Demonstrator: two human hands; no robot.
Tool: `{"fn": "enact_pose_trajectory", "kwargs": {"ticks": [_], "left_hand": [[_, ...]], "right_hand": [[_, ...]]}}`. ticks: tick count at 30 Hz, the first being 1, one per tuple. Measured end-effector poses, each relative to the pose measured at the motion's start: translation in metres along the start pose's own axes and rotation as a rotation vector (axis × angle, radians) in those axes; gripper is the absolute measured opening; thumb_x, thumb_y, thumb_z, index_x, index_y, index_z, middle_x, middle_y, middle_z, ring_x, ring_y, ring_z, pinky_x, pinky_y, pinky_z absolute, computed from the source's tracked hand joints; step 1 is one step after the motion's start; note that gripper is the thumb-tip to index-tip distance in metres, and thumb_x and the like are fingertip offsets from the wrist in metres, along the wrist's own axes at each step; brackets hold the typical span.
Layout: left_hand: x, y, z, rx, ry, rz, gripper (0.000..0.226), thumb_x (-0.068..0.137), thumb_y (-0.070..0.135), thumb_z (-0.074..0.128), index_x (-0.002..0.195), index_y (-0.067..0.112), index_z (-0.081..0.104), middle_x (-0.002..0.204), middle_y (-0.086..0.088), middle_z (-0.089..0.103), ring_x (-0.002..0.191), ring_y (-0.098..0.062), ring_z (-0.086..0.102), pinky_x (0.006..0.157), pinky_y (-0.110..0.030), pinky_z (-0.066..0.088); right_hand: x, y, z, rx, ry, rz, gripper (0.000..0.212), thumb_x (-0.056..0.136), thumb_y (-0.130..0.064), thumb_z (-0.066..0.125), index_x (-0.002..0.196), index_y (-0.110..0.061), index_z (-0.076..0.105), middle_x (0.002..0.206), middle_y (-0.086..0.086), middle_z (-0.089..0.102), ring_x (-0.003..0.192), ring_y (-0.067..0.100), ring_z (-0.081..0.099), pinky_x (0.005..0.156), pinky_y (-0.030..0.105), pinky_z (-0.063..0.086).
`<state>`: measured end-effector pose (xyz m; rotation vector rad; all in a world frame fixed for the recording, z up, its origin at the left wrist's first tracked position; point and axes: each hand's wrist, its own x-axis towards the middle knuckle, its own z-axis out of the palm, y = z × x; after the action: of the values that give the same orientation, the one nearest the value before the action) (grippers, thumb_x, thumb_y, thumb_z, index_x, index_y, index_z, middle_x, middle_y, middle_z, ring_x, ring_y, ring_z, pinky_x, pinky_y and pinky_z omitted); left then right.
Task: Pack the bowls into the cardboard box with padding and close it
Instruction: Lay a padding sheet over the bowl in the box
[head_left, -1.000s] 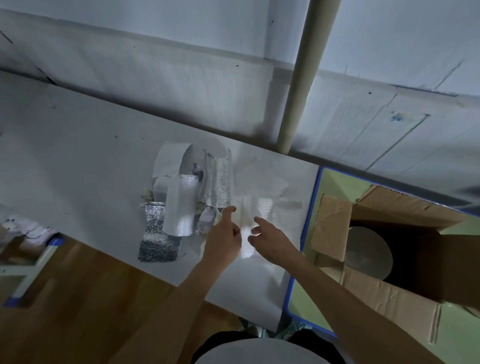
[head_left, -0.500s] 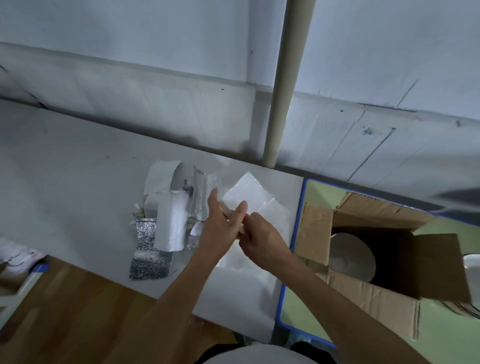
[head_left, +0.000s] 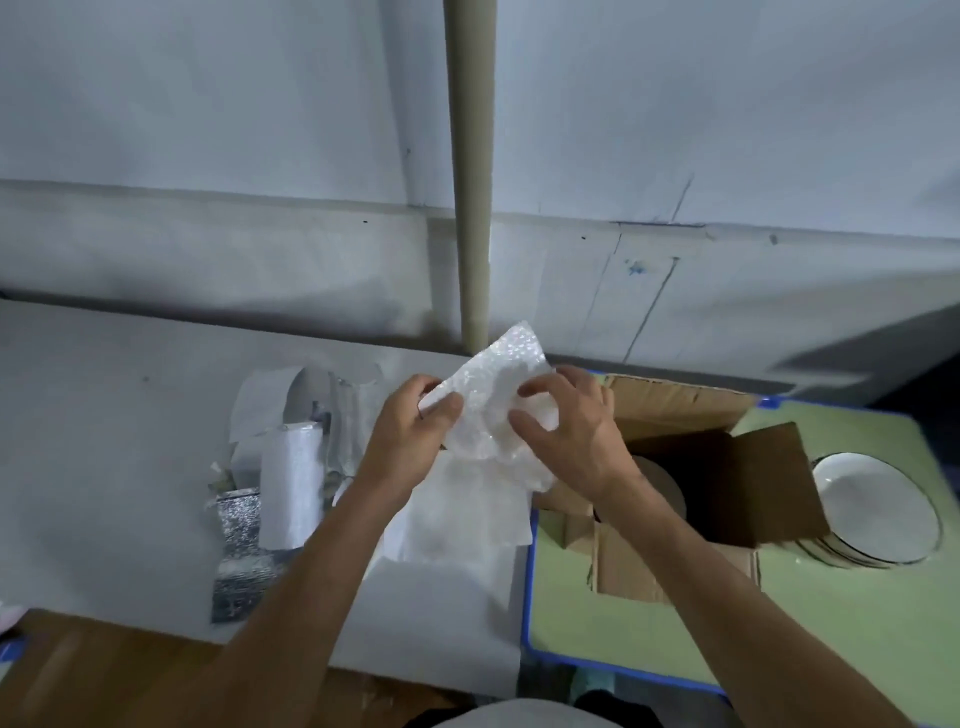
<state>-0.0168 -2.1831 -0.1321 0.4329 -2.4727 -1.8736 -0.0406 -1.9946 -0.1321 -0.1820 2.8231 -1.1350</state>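
Note:
Both hands hold a crumpled sheet of clear bubble wrap (head_left: 493, 400) lifted above the white table. My left hand (head_left: 410, 436) pinches its left edge and my right hand (head_left: 571, 431) grips its right side. More flat padding sheets (head_left: 457, 525) lie on the table beneath. To the right, an open cardboard box (head_left: 691, 467) stands on a green mat, with a pale bowl (head_left: 660, 483) partly visible inside behind my right wrist. A stack of white bowls with dark rims (head_left: 878, 509) sits right of the box.
A heap of white foam and silver foil padding pieces (head_left: 280, 478) lies left of my hands. The white table (head_left: 104, 415) meets the green mat with blue border (head_left: 649, 629) at the right. A beige pipe (head_left: 470, 182) runs up the wall behind.
My hands have raised the bubble wrap off the table and shifted it right, toward the box. The view has swung right, bringing the stack of bowls into sight.

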Motion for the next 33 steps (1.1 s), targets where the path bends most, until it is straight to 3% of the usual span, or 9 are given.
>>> {"fn": "enact_pose_trajectory", "kwargs": {"ticks": [5, 8, 12, 14, 18, 23, 28, 30, 33], "left_hand": [[0.001, 0.012, 0.024, -0.219, -0.119, -0.038, 0.021, 0.095, 0.031, 0.065, 0.11, 0.018, 0.069, 0.099, 0.001, 0.074, 0.09, -0.017, 0.07, 0.077, -0.03, 0.055], [-0.002, 0.015, 0.048, -0.123, -0.026, 0.017, 0.036, 0.094, 0.028, 0.065, 0.126, 0.039, 0.054, 0.108, 0.019, 0.064, 0.093, 0.0, 0.063, 0.074, -0.015, 0.051], [-0.008, 0.014, 0.073, -0.062, -0.149, 0.065, 0.052, 0.09, 0.015, 0.064, 0.123, 0.052, 0.047, 0.09, 0.004, 0.065, 0.082, -0.016, 0.062, 0.074, -0.028, 0.052], [-0.012, 0.011, 0.083, 0.019, -0.269, 0.089, 0.045, 0.091, 0.012, 0.065, 0.122, 0.044, 0.056, 0.08, 0.01, 0.055, 0.082, -0.008, 0.056, 0.076, -0.022, 0.047], [-0.016, 0.008, 0.1, -0.097, -0.434, -0.072, 0.054, 0.088, 0.006, 0.07, 0.136, 0.027, 0.056, 0.118, 0.01, 0.067, 0.106, -0.004, 0.065, 0.095, -0.03, 0.054], [-0.012, 0.012, 0.116, -0.079, -0.629, -0.142, 0.077, 0.083, -0.017, 0.061, 0.148, 0.021, 0.041, 0.131, 0.006, 0.061, 0.112, -0.001, 0.062, 0.091, -0.021, 0.053], [-0.011, 0.017, 0.142, 0.397, -0.515, 0.103, 0.071, 0.086, -0.009, 0.059, 0.148, 0.023, 0.043, 0.141, 0.006, 0.055, 0.125, -0.008, 0.054, 0.098, -0.016, 0.042], [-0.013, 0.016, 0.152, 0.586, -0.479, 0.206, 0.066, 0.089, -0.003, 0.054, 0.148, 0.025, 0.042, 0.139, 0.003, 0.055, 0.124, -0.015, 0.053, 0.091, -0.014, 0.04], [-0.02, 0.015, 0.165, 0.779, -0.492, 0.337, 0.061, 0.092, 0.002, 0.054, 0.149, 0.02, 0.041, 0.13, -0.007, 0.06, 0.117, -0.025, 0.057, 0.09, -0.028, 0.045]], "right_hand": [[-0.008, 0.008, -0.034, 0.236, -0.044, 0.18, 0.024, 0.084, -0.03, 0.067, 0.103, -0.033, 0.054, 0.1, -0.014, 0.052, 0.09, 0.011, 0.055, 0.074, 0.034, 0.053], [-0.017, 0.02, -0.041, 0.274, 0.017, 0.223, 0.019, 0.09, -0.016, 0.058, 0.102, -0.031, 0.058, 0.1, -0.017, 0.052, 0.087, 0.007, 0.053, 0.068, 0.028, 0.051], [-0.028, 0.043, -0.054, 0.315, 0.07, 0.345, 0.024, 0.092, -0.014, 0.054, 0.107, -0.032, 0.062, 0.103, -0.017, 0.053, 0.084, 0.003, 0.052, 0.057, 0.013, 0.039], [-0.033, 0.057, -0.062, 0.323, 0.124, 0.382, 0.027, 0.09, -0.013, 0.055, 0.107, -0.032, 0.064, 0.105, -0.013, 0.056, 0.087, 0.004, 0.055, 0.059, 0.013, 0.039], [-0.043, 0.081, -0.074, 0.326, 0.162, 0.466, 0.032, 0.09, -0.009, 0.054, 0.111, -0.03, 0.067, 0.11, -0.008, 0.058, 0.085, 0.001, 0.054, 0.059, 0.01, 0.038], [-0.052, 0.108, -0.086, 0.33, 0.119, 0.548, 0.046, 0.088, -0.002, 0.047, 0.121, -0.028, 0.065, 0.118, -0.008, 0.06, 0.097, 0.01, 0.056, 0.065, 0.012, 0.041], [-0.055, 0.123, -0.088, 0.29, 0.069, 0.551, 0.06, 0.085, 0.005, 0.036, 0.134, -0.021, 0.058, 0.132, -0.004, 0.058, 0.125, 0.017, 0.051, 0.105, 0.031, 0.043], [-0.053, 0.127, -0.09, 0.234, 0.043, 0.526, 0.062, 0.084, 0.006, 0.036, 0.137, -0.02, 0.055, 0.137, -0.002, 0.055, 0.129, 0.017, 0.048, 0.103, 0.022, 0.036], [-0.051, 0.136, -0.095, 0.13, 0.008, 0.496, 0.063, 0.083, 0.007, 0.039, 0.139, -0.018, 0.053, 0.14, 0.001, 0.052, 0.132, 0.019, 0.044, 0.095, 0.016, 0.029]]}}
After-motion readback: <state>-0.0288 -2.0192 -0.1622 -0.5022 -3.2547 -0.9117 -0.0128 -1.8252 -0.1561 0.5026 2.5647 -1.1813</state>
